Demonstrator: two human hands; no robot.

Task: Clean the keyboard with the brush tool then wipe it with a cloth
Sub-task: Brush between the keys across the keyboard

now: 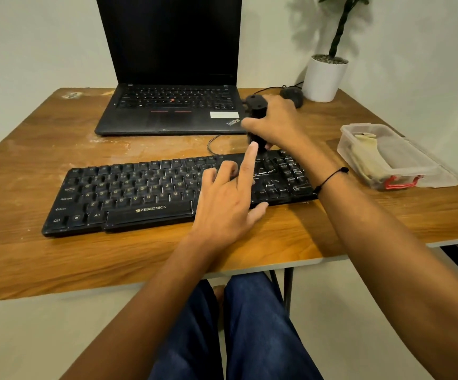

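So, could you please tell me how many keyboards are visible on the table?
2: the separate black keyboard lying at the front under both hands, and the laptop's built-in keyboard behind it. None seems hidden.

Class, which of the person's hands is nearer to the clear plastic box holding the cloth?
Right. The right hand, gripping the black brush tool, is beside the clear plastic box, though apart from it. The left hand rests on the black keyboard, farther away.
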